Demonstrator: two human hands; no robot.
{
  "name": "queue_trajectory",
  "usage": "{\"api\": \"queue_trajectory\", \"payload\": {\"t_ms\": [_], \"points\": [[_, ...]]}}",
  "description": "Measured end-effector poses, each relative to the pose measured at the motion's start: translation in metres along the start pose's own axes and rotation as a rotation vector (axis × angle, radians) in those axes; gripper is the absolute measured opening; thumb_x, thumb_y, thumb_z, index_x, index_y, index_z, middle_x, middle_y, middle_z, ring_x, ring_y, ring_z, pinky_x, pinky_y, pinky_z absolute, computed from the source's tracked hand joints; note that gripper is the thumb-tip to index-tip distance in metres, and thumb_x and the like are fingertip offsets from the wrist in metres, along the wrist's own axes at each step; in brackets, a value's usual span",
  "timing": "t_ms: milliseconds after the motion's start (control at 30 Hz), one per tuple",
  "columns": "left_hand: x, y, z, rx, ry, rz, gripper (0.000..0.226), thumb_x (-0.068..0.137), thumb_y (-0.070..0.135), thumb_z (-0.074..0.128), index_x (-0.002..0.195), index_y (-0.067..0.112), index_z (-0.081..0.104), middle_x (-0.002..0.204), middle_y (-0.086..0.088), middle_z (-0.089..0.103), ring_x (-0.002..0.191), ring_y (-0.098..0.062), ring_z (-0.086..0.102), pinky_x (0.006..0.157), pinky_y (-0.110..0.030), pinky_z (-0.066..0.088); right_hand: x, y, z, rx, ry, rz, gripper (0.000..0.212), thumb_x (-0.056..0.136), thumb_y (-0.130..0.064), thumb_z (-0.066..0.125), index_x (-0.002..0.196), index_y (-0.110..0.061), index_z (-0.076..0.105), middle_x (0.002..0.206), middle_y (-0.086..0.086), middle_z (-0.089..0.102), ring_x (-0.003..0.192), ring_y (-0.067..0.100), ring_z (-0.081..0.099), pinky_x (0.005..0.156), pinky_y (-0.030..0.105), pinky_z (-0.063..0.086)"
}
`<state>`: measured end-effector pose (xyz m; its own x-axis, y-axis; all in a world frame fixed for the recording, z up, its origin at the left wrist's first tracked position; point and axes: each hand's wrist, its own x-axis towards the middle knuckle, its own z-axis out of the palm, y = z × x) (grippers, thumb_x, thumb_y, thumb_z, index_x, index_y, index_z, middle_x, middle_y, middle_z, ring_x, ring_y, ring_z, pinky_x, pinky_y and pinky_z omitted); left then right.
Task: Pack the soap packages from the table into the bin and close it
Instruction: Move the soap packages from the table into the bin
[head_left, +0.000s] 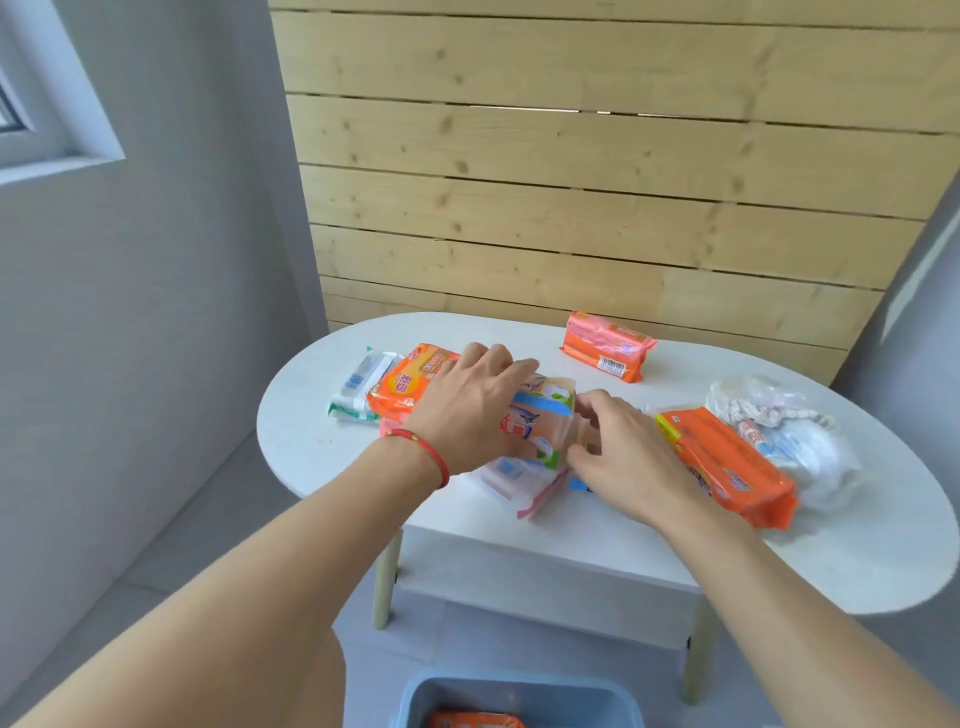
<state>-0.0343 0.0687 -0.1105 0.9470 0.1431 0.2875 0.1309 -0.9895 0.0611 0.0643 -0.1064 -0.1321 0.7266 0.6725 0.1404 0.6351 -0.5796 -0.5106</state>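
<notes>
Several soap packages lie on the white oval table (363, 467). My left hand (467, 405) rests on a peach and blue package (540, 421) in the middle, fingers curled over its far edge. My right hand (618, 452) touches the same package's right side with bent fingers. Under it lies a white and pink package (511, 486). An orange package (402, 387) and a white and green one (358, 387) lie to the left. Another orange package (727, 460) lies at the right, and one (605, 345) at the back. The blue bin (519, 699) stands open on the floor below, with an orange package (478, 719) inside.
A crumpled clear plastic bag (784, 436) with items sits at the table's right. A wooden slat wall (597, 182) stands behind the table. A grey wall with a window (31, 104) is at the left. The bin's lid is not in view.
</notes>
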Motion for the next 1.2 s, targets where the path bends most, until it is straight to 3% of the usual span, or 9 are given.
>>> {"api": "queue_trajectory", "payload": {"t_ms": [233, 433, 600, 700, 800, 900, 967, 1067, 1200], "points": [[0.001, 0.002, 0.002, -0.071, 0.039, -0.056, 0.076, 0.064, 0.06, 0.079, 0.122, 0.02, 0.05, 0.134, -0.008, 0.05, 0.12, -0.033, 0.042, 0.095, -0.045, 0.046, 0.012, 0.004, 0.003, 0.001, 0.048, -0.04, 0.033, 0.083, -0.014, 0.058, 0.114, -0.02, 0.068, 0.111, 0.008, 0.069, 0.105, 0.031, 0.062, 0.074, 0.033, 0.042], [-0.017, 0.011, -0.007, -0.156, 0.241, -0.194, 0.067, 0.063, 0.06, 0.078, 0.108, 0.018, 0.052, 0.102, -0.003, 0.057, 0.095, -0.029, 0.05, 0.082, -0.044, 0.046, 0.01, -0.008, 0.0, 0.165, 0.18, -0.012, 0.034, 0.086, -0.007, 0.057, 0.113, -0.02, 0.073, 0.111, -0.001, 0.075, 0.102, 0.017, 0.068, 0.09, 0.03, 0.053], [-0.068, 0.044, -0.034, -0.572, 0.436, -0.415, 0.07, 0.06, 0.069, 0.077, 0.107, 0.026, 0.048, 0.095, 0.009, 0.062, 0.088, -0.013, 0.06, 0.071, -0.029, 0.049, -0.024, -0.039, -0.023, 0.677, 0.132, -0.01, 0.026, 0.084, -0.035, 0.053, 0.095, -0.022, 0.074, 0.084, -0.005, 0.075, 0.065, 0.008, 0.068, 0.059, 0.03, 0.055], [-0.114, 0.073, -0.033, -1.081, 0.247, -0.596, 0.061, 0.063, 0.064, 0.077, 0.111, 0.032, 0.057, 0.093, 0.01, 0.074, 0.086, -0.005, 0.071, 0.077, -0.034, 0.061, -0.054, -0.037, -0.036, 0.794, -0.197, -0.028, 0.042, 0.089, -0.042, 0.048, 0.106, -0.01, 0.07, 0.091, 0.015, 0.073, 0.071, 0.026, 0.072, 0.055, 0.04, 0.056], [-0.155, 0.098, -0.005, -1.507, -0.077, -0.681, 0.047, 0.075, 0.05, 0.076, 0.11, 0.019, 0.07, 0.099, -0.004, 0.079, 0.093, -0.022, 0.076, 0.086, -0.046, 0.061, -0.084, -0.023, -0.03, 0.649, -0.487, 0.027, 0.049, 0.092, -0.043, 0.05, 0.11, -0.001, 0.067, 0.097, 0.023, 0.072, 0.081, 0.037, 0.071, 0.066, 0.05, 0.059], [-0.19, 0.116, 0.032, -1.474, -0.256, -0.827, 0.058, 0.063, 0.054, 0.082, 0.104, 0.015, 0.07, 0.093, -0.005, 0.079, 0.084, -0.018, 0.077, 0.067, -0.029, 0.061, -0.126, -0.007, -0.007, 0.35, -0.69, 0.029, 0.055, 0.083, -0.06, 0.057, 0.118, -0.019, 0.067, 0.107, 0.004, 0.075, 0.095, 0.025, 0.072, 0.084, 0.046, 0.06], [-0.207, 0.121, 0.059, -1.461, -0.338, -0.96, 0.064, 0.059, 0.056, 0.086, 0.106, 0.017, 0.068, 0.089, -0.001, 0.079, 0.079, -0.014, 0.077, 0.058, -0.021, 0.057, -0.162, 0.005, 0.019, 0.186, -0.733, 0.065, 0.074, 0.075, -0.069, 0.056, 0.141, -0.037, 0.047, 0.123, -0.011, 0.069, 0.104, 0.007, 0.068, 0.091, 0.033, 0.056], [-0.212, 0.117, 0.095, -1.605, -0.541, -1.057, 0.049, 0.074, 0.046, 0.084, 0.106, 0.01, 0.073, 0.094, -0.012, 0.079, 0.079, -0.024, 0.077, 0.062, -0.034, 0.06, -0.201, 0.021, 0.064, 0.194, -0.756, 0.228, 0.098, 0.068, -0.064, 0.062, 0.151, -0.045, 0.011, 0.122, -0.017, 0.065, 0.101, -0.001, 0.066, 0.092, 0.026, 0.054], [-0.206, 0.123, 0.139, -1.566, -0.674, -1.167, 0.046, 0.076, 0.035, 0.083, 0.105, 0.001, 0.074, 0.1, -0.021, 0.077, 0.089, -0.037, 0.073, 0.081, -0.059, 0.059, -0.213, 0.043, 0.126, 0.201, -0.714, 0.487, 0.105, 0.056, -0.059, 0.074, 0.143, -0.032, 0.021, 0.107, -0.015, 0.069, 0.094, 0.006, 0.069, 0.08, 0.028, 0.057]]}}
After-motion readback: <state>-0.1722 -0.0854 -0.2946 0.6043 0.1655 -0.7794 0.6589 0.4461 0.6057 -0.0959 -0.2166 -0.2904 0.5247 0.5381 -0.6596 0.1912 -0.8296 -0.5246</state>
